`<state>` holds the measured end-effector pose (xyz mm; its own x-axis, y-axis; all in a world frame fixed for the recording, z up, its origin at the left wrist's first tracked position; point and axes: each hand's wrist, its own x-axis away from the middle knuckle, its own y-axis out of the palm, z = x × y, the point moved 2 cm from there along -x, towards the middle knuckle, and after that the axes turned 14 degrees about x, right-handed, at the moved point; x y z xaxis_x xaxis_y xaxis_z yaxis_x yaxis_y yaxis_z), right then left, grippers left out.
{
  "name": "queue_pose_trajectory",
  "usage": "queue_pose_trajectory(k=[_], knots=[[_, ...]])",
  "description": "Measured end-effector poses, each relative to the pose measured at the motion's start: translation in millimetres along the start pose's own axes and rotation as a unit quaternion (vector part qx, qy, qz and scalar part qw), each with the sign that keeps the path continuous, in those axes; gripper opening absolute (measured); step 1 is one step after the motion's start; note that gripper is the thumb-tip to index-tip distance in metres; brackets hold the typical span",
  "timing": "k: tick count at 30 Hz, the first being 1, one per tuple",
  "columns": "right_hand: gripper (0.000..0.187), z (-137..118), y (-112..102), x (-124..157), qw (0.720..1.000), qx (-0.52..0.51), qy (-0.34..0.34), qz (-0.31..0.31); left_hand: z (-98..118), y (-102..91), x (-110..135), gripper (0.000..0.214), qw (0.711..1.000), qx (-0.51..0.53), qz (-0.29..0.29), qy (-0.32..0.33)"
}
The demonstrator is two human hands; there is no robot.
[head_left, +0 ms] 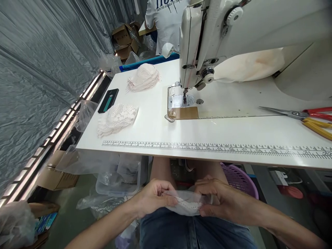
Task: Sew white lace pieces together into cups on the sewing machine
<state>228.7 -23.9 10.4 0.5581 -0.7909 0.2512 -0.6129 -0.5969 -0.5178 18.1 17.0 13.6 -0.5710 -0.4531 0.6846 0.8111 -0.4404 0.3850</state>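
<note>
Over my lap, below the table edge, both hands pinch a small clear plastic bag [187, 203] with white lace inside. My left hand [151, 199] grips the bag's left end with closed fingers. My right hand [220, 200] holds its right end, thumb and fingers pressed on it. On the white sewing table [233, 135] lie a flat stack of white lace pieces [116, 119] and a heap of pinkish lace pieces [144, 77]. The sewing machine [233, 38] stands at the back right, its needle over the metal plate [181, 101].
A black phone [108, 100] lies at the table's left edge. Red and yellow scissors [303, 116] rest at the right. A purple basket [240, 180] and a clear plastic bin [119, 181] sit under the table. A person in a white shirt [166, 24] stands beyond the table.
</note>
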Motion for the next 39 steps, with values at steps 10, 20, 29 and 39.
queue_pose_trajectory(k=[10, 20, 29, 39], knots=[[0.034, -3, 0, -3, 0.999, -0.028, -0.042, 0.005, 0, -1.8, 7, 0.047, 1.0, -0.01, -0.024, -0.004], [0.042, 0, 5, -3, 0.999, 0.001, -0.039, 0.017, -12, -7.5, 3, 0.042, 0.995, 0.093, -0.027, -0.002], [0.037, -1, -2, 1, 0.987, -0.109, -0.105, -0.053, -4, -9.0, 9, 0.046, 0.992, 0.027, -0.12, -0.021], [0.043, 2, 5, -5, 0.989, -0.066, -0.127, -0.04, -1, -12.5, 6, 0.042, 0.992, -0.019, -0.122, -0.004]])
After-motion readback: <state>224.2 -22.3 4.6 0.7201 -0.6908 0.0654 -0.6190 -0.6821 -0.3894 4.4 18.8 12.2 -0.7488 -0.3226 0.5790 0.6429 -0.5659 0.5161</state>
